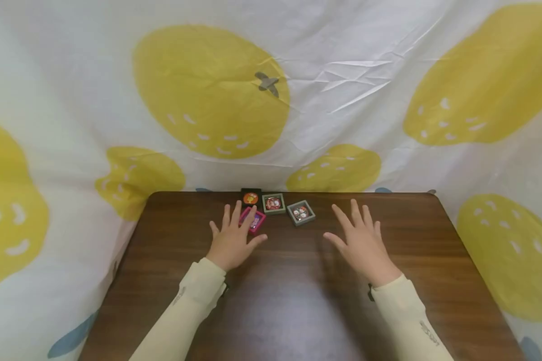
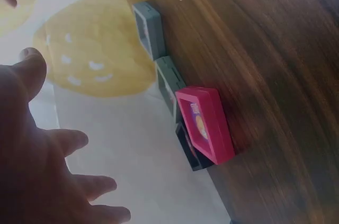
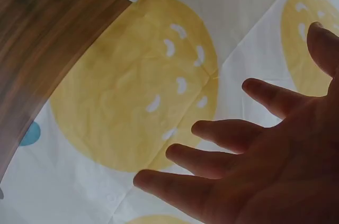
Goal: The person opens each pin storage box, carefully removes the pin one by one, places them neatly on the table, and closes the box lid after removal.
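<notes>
Both hands hover over the table with fingers spread, holding nothing. My left hand overlaps part of a pink square frame in the head view. Behind that frame lie a black square frame and a grey-green one with a red picture. A grey frame with several small figures in it sits a little to the right, turned at an angle. My right hand is to the right of the grey frame, apart from it. In the left wrist view the pink frame overlaps the black frame.
The dark wooden table ends at a white curtain printed with yellow lemons, which hangs behind it and along both sides. The small frames stand close to the table's far edge.
</notes>
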`<state>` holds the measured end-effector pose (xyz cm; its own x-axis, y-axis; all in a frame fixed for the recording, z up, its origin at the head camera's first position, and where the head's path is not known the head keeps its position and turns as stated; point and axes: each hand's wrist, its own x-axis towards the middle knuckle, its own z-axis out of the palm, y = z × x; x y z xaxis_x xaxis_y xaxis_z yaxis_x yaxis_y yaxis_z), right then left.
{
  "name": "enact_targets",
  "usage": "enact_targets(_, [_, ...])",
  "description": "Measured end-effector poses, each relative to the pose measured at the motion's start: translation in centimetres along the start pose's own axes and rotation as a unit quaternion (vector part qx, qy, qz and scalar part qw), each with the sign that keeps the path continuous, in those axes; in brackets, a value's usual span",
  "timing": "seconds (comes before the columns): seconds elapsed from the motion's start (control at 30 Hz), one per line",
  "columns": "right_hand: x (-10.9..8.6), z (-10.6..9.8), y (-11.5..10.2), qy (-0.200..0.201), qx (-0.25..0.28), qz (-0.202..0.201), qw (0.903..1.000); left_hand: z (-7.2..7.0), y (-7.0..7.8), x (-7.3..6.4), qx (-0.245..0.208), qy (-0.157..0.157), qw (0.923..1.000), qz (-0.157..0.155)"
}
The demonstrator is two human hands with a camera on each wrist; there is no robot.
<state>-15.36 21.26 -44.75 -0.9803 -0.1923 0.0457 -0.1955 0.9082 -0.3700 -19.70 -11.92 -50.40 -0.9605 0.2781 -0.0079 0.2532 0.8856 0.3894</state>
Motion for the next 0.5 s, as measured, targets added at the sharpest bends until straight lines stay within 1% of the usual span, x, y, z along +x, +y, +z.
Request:
enact_targets(0.23, [-2.3, -0.1, 1.3, 0.031, -0.008, -0.013, 0.9994, 0.6, -0.3, 0.8, 0.004, -0.011, 0.9999, 0.005])
enact_targets(0.37, [-4.0, 0.0, 2.4, 0.043, -0.014, -0.021, 0.9988, 1.2, -0.7, 1.2, 0.01, -0.034, 0.9994, 0.005])
enact_targets(0.5, [-5.4, 0.4, 3.6, 0.052, -0.009, -0.016, 0.9985, 2.2, -1.4, 1.3, 0.018, -0.056, 0.9983, -0.002])
